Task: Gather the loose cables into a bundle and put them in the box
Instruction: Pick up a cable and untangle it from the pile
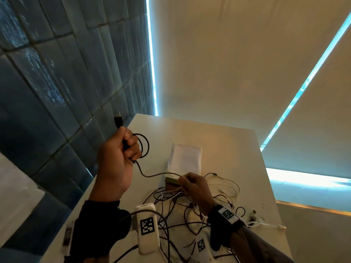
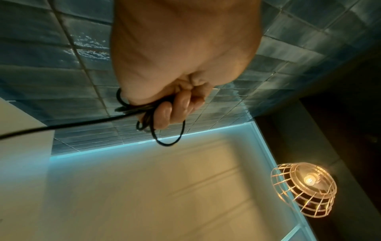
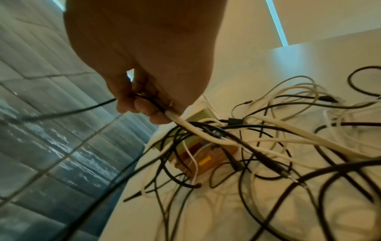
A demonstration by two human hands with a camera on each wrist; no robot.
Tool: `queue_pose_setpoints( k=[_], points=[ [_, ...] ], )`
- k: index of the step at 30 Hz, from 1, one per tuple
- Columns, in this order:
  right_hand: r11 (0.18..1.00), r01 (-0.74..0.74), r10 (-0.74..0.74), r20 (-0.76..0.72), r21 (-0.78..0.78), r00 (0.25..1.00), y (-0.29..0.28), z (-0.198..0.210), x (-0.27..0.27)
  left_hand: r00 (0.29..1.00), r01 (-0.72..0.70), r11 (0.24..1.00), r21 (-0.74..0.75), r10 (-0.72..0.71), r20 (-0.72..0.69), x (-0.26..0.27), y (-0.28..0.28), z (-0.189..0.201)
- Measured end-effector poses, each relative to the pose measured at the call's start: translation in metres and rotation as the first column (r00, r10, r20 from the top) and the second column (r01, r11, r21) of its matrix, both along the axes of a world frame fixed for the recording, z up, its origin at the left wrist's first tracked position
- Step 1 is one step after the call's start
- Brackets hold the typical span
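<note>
While the left hand (image 1: 115, 158) is raised above the white counter (image 1: 224, 141), its fingers are curled tight round a few small coils of thin black round cable (image 1: 142, 147), the plug end poking up out of the fist. That same black cable runs down to the right hand (image 1: 193, 185), which pinches it low over the pile, together with a thicker white cable (image 3: 206, 130) that shows in the right wrist view. Beneath and around that hand lies the tangle of loose black and white cables (image 1: 190, 215), sprawled across the counter. A small yellowish cardboard box (image 3: 198, 156) sits just beside the right hand, with cables draped over it, and a white paper bag (image 1: 185, 160) stands behind.

These cords look light, limp and springy, so coils will likely want to pop open; best gripped across the gathered loops, not by the plugs. Snags in the tangle are the risk, so each strand probably wants drawing out slowly.

Square black-and-white code markers show on the white wrist units (image 1: 147, 226), but no brand or lettering can be read; the box's print is too blurred.
</note>
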State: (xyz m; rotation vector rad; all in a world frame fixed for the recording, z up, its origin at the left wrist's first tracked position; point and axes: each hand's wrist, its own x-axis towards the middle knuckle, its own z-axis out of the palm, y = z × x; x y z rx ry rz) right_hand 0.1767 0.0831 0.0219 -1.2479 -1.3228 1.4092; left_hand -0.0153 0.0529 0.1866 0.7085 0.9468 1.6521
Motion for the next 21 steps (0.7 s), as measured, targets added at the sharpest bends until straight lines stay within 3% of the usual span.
queue_pose_setpoints(
  k=[6,11,13,16,21],
  points=[
    [0.994,-0.025,0.037,-0.115,0.102,0.993,0.007,0.046,-0.013,0.996,-0.037,0.979,-0.199,0.019,-0.090,0.015,0.006,-0.029],
    [0.963,-0.094,0.146,-0.196,0.253,0.970,0.007,0.080,-0.024,0.989,-0.004,0.941,-0.339,-0.045,-0.138,0.033,0.005,-0.040],
    [0.946,-0.139,0.202,-0.197,0.294,0.959,0.003,0.085,-0.026,0.993,0.046,0.943,-0.330,-0.079,-0.086,0.034,0.005,-0.039],
    [0.935,-0.201,0.260,-0.178,0.291,0.949,-0.004,0.077,-0.026,0.986,0.146,0.961,-0.235,-0.121,0.118,0.031,0.007,-0.034],
    [0.949,-0.235,0.278,-0.202,0.212,0.939,-0.011,0.052,-0.024,0.957,0.143,0.988,-0.051,-0.125,0.260,0.025,0.011,-0.017]
  ],
)
